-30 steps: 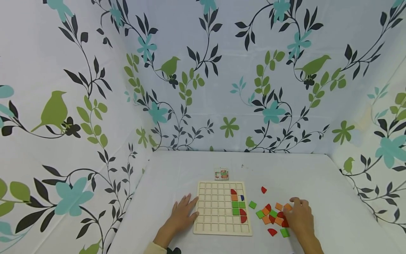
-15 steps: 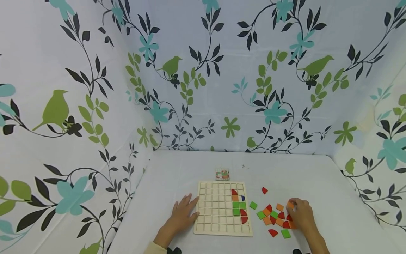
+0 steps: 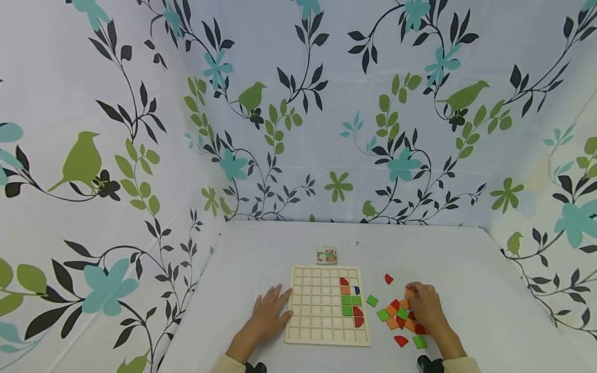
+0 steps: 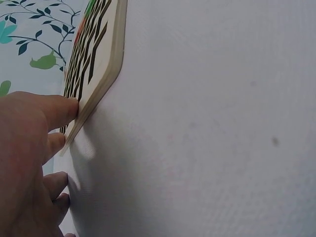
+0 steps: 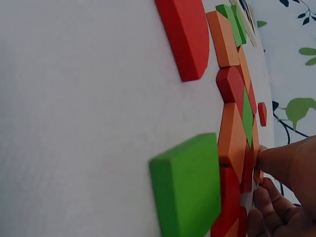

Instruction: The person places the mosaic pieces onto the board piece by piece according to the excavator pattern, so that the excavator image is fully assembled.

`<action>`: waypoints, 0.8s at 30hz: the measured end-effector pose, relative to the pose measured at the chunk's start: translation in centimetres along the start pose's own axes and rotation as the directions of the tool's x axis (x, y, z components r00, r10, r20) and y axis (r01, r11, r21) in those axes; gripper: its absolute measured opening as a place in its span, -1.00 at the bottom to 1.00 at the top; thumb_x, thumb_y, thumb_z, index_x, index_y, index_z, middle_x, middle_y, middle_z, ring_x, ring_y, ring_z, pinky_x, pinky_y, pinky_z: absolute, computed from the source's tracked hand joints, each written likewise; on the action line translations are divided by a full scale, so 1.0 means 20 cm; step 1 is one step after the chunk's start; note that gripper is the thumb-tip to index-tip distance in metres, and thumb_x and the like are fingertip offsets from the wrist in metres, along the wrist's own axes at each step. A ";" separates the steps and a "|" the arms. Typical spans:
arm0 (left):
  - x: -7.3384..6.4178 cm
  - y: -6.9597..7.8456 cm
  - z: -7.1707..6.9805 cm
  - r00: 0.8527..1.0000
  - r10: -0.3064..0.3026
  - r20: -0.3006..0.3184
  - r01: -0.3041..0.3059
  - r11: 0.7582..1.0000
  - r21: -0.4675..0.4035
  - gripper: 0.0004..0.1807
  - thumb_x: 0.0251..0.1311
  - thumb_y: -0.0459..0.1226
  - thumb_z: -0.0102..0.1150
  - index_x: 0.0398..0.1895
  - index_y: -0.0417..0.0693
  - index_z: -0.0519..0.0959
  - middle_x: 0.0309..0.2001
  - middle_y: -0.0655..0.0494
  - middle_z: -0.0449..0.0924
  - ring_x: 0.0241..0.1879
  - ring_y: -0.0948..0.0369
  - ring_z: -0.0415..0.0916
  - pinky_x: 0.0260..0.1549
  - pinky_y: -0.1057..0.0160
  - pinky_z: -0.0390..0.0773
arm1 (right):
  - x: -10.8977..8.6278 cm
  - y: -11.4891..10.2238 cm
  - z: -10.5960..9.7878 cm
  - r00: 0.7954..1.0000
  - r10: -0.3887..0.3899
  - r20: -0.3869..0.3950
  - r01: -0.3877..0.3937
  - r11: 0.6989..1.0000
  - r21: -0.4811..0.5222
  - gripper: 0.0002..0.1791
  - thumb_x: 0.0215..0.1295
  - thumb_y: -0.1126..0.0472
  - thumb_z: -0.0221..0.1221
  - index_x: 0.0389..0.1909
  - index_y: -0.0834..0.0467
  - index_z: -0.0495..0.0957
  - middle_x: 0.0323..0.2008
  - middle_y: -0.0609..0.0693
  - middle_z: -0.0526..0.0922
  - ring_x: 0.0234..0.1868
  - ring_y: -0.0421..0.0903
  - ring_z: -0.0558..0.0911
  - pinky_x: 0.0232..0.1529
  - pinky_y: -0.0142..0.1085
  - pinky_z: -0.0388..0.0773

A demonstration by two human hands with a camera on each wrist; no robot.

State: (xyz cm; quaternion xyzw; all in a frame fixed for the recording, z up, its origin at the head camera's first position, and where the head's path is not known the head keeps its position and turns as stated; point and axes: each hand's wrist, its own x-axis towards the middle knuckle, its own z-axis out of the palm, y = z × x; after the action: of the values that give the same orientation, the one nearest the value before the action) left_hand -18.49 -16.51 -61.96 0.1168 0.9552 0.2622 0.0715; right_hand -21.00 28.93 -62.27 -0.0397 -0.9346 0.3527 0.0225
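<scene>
Head view: the right hand (image 3: 426, 305) pinches 1 orange tile (image 3: 409, 293) beyond the grid board's (image 3: 314, 311) right edge, the board lying to its left; the left hand (image 3: 268, 316), fingers spread, touches the left edge; the tile's long axis is hidden; the card (image 3: 326, 255) past the far edge shows no legible writing.

Soft, even light is filling the head view, a diffuse shadow (faint-edged) is greying the tabletop (image 4: 207, 123) beside the left hand (image 4: 24, 163)
</scene>
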 end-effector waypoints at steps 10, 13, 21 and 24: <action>0.00 -0.01 0.00 1.000 0.011 0.002 -0.011 1.000 0.003 -0.32 0.48 -0.02 0.19 0.60 0.03 0.34 0.64 -0.24 0.14 0.63 -0.29 0.03 0.49 -0.52 -0.09 | 0.00 -0.11 0.11 0.993 -0.109 -0.038 0.101 0.981 -0.163 -0.68 0.42 0.26 0.30 0.11 0.30 0.62 0.02 0.36 0.59 0.00 0.28 0.59 -0.12 0.23 0.58; 0.00 -0.01 0.01 1.000 0.010 0.009 -0.010 1.000 0.005 -0.32 0.49 -0.02 0.19 0.60 0.03 0.34 0.64 -0.24 0.14 0.62 -0.29 0.03 0.49 -0.53 -0.09 | -0.04 -0.19 0.15 0.992 -0.126 -0.027 0.118 0.974 -0.191 -0.66 0.41 0.25 0.34 0.14 0.25 0.63 0.02 0.28 0.60 0.03 0.23 0.57 -0.14 0.14 0.51; 0.00 0.00 0.00 1.000 0.009 0.013 -0.009 1.000 0.004 -0.32 0.49 -0.02 0.20 0.60 0.04 0.34 0.64 -0.24 0.14 0.63 -0.29 0.03 0.49 -0.53 -0.09 | -0.18 -0.43 0.30 0.977 -0.191 0.100 0.207 0.958 -0.196 -0.72 0.39 0.14 0.39 0.07 0.05 0.68 -0.10 -0.03 0.61 -0.08 -0.06 0.53 -0.11 -0.13 0.47; 0.01 0.00 -0.01 1.000 0.008 0.015 -0.008 1.000 0.001 -0.32 0.48 -0.02 0.20 0.60 0.04 0.34 0.64 -0.25 0.14 0.63 -0.29 0.03 0.48 -0.54 -0.10 | -0.22 -0.48 0.35 0.953 -0.266 0.146 0.289 0.943 -0.166 -0.75 0.36 0.12 0.42 -0.01 -0.07 0.64 -0.18 -0.18 0.54 -0.14 -0.17 0.45 -0.15 -0.26 0.44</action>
State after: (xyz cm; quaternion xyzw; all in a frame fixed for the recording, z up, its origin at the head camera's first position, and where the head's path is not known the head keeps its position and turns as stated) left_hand -18.67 -16.54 -61.84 0.1227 0.9543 0.2614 0.0773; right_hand -17.67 16.78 -61.17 0.1124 -0.9593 0.2589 0.0112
